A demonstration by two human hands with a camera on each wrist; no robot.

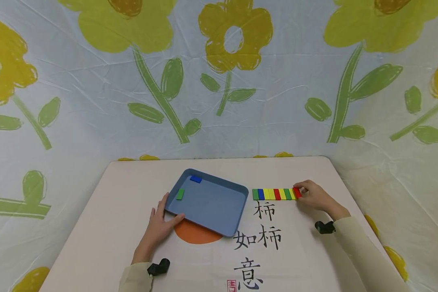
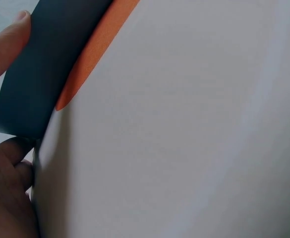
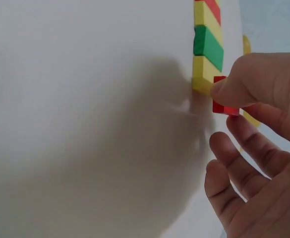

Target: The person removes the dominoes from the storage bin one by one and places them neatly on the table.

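Note:
My right hand (image 1: 315,196) pinches a red block (image 3: 218,106) between thumb and fingers at the right end of a row of coloured blocks (image 1: 271,194). A yellow block (image 3: 202,74) is the row's last piece beside it, with a green block (image 3: 209,45) after that. On the left, my left hand (image 1: 159,222) grips the near left corner of a blue tray (image 1: 208,202). Its thumb lies on the tray's side in the left wrist view, fingers partly hidden underneath. Inside the tray lie a green block (image 1: 180,194) and a blue block (image 1: 195,179).
Beneath everything is a pale tabletop (image 1: 95,243) with black brush characters (image 1: 248,273) and an orange printed shape (image 1: 197,234), partly covered by the tray. A flower-patterned curtain (image 1: 277,121) surrounds the table's back and sides.

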